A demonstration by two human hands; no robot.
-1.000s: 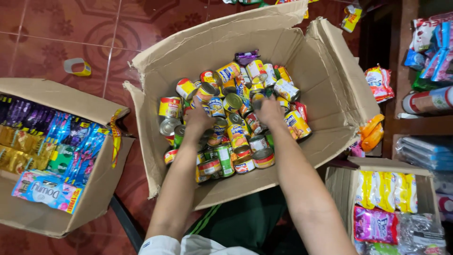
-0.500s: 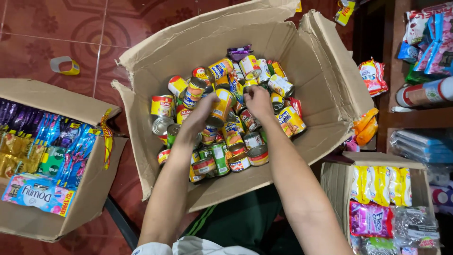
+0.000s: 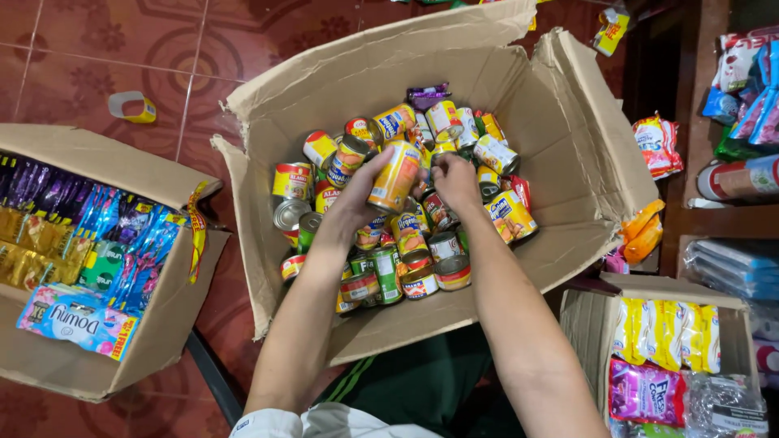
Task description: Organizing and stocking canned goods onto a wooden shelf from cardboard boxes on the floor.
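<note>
Orange-yellow can, brown cardboard box, red patterned floor tiles.

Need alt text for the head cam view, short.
The left hand lifts an orange-labelled can from a large cardboard box of assorted tins; the right hand reaches among them. A box of sachets sits alongside.

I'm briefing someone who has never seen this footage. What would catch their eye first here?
The big open cardboard box in the middle, heaped with small colourful tin cans, draws the eye first. Above the heap, the left hand grips an orange-yellow labelled can, while the right hand reaches among the cans beside it. At the left edge sits a second cardboard box, packed with bright purple, blue and gold sachets.
</note>
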